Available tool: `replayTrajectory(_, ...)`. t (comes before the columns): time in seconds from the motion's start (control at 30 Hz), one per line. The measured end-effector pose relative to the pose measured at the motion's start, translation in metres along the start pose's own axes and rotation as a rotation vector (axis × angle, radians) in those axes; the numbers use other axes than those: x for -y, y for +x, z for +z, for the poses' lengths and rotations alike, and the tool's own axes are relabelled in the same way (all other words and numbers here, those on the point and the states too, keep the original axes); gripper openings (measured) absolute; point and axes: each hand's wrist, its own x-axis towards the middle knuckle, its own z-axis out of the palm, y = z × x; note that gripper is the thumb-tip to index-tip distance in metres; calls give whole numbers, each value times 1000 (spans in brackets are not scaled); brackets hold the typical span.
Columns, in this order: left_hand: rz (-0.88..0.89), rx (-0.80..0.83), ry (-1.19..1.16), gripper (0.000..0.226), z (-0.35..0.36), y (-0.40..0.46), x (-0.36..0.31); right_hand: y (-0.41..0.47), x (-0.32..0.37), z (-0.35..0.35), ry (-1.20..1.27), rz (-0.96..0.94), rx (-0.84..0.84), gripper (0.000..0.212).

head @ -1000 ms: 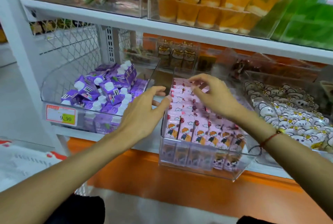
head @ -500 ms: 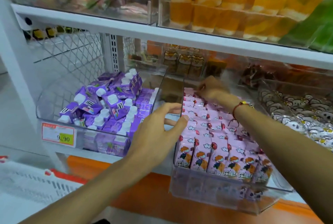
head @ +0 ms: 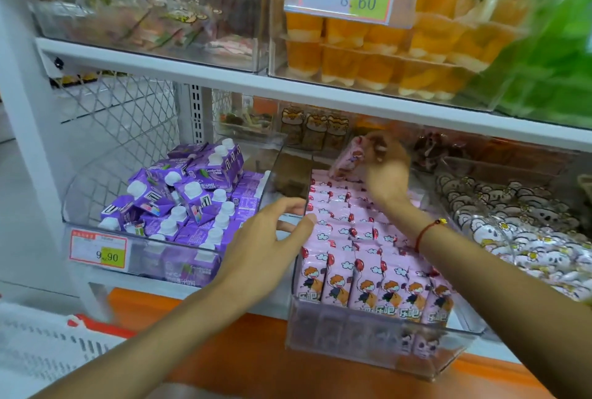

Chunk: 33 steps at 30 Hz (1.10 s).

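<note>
A clear plastic bin (head: 378, 353) juts out from the lower shelf, packed with rows of pink snack packets (head: 368, 280) printed with a cartoon child and red balloons. My left hand (head: 269, 244) rests on the bin's left wall, thumb at the rim and fingers spread. My right hand (head: 384, 167) reaches to the back of the bin and grips one pink packet (head: 347, 158), lifted and tilted above the rows. A red string bracelet sits on my right wrist.
A curved clear bin of purple cartons (head: 182, 200) with white caps stands to the left, price tag 9.90 (head: 99, 252). White animal-print packets (head: 519, 225) fill the bin on the right. Orange jelly cups (head: 384, 55) sit on the shelf above. A white basket (head: 41, 344) lies at lower left.
My right hand has closed on a pink packet at the back of the bin and raised it above the rows. My left hand stays on the bin's left wall. The camera moved closer.
</note>
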Motion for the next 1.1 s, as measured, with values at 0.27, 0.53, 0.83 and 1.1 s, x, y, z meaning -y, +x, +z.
replayTrajectory(0.27,211,-159,65,40,-2,7,-30,-43,30,-62,397,392,-106,6)
replayTrajectory(0.53,471,-26,284,42,26,3,-46,-93,49,-94,774,564,159,7)
replayTrajectory(0.83,407,-81,18,33,31,-9,-39,-95,47,-108,840,579,239,17)
replayTrajectory(1.1,412,-108,38,42,34,-15,-43,-97,50,-104,955,503,496,29)
